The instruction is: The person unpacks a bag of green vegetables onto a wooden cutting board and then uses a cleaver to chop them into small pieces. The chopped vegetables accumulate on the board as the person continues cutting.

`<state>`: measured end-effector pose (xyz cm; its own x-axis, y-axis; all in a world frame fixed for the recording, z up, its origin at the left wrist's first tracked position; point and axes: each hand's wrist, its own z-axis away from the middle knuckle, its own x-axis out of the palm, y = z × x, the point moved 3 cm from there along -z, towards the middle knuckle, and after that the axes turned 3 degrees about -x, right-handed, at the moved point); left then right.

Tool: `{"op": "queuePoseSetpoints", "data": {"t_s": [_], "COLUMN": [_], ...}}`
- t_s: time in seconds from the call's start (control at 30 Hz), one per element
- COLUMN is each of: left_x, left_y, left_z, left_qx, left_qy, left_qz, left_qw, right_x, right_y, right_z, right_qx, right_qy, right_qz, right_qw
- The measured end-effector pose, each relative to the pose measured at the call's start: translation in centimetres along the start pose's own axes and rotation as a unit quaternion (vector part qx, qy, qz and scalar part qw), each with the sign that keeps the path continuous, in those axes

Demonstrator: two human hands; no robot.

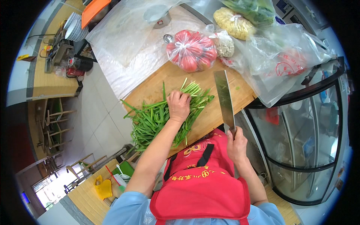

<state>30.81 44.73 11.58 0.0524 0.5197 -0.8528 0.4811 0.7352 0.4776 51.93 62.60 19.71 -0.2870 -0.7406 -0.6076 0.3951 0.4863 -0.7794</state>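
Note:
Long green leafy stalks, perhaps garlic chives (152,121), lie in a loose heap on a wooden cutting board (208,115), some hanging past its left edge. My left hand (179,105) grips part of the bunch near its pale cut ends, fingers curled around it. On the right, my right hand (237,143) is closed around the handle of a cleaver (225,98), whose broad blade points away from me over the board's right part. A bag of red tomatoes or similar produce (191,50) rests at the board's far edge.
Beyond the board are a metal bowl (157,17), a ladle (168,38), a bag of yellow food (234,23) and a bag of pale pieces (225,45). Thin plastic bags (287,62) lie at right over a curved glass display case (301,146). Plastic sheeting (118,53) covers the left surface.

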Motion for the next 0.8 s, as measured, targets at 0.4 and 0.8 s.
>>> {"op": "queuePoseSetpoints", "data": {"t_s": [0.4,0.8], "left_x": [-0.6,1.5], "left_y": [3.7,2.8], "left_z": [-1.6,-1.5], "left_qx": [-0.137,-0.138], "left_qy": [-0.273,-0.285], "left_qz": [-0.167,-0.205], "left_qw": [0.937,0.926], "right_x": [1.1,1.9], "right_y": [0.3,3.4], "right_z": [0.1,-0.1], "right_qx": [0.008,0.026], "right_qy": [-0.02,-0.034], "right_qz": [0.02,0.078], "right_qw": [1.0,0.996]}}
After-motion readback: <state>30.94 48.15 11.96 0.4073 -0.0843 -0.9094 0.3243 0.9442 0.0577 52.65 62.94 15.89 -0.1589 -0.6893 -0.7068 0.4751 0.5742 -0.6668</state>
